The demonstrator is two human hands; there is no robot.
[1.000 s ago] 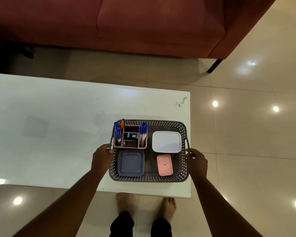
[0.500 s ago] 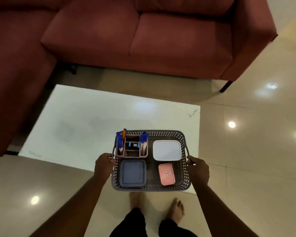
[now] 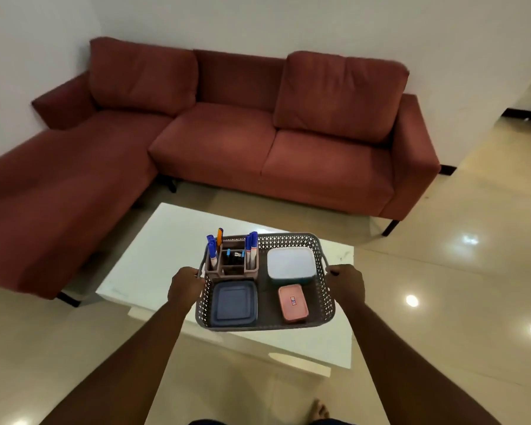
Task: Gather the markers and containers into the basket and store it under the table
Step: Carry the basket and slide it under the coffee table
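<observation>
Basket (image 3: 265,323) is lifted off the white worktop (image 3: 154,259) now, mid-frame, left hand (image 3: 186,286) and right hand (image 3: 345,283) fingers clamped on its side handles, markers (image 3: 251,246) and containers (image 3: 234,303) inside.

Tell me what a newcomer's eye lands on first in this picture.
The big red sofa fills the upper half, wrapping round the far and left sides of the white table. In the lower middle, the left hand and right hand grip the side handles of a grey perforated basket. It holds a marker organizer at back left, a white container beside it, then a blue container and a pink box in front.
</observation>
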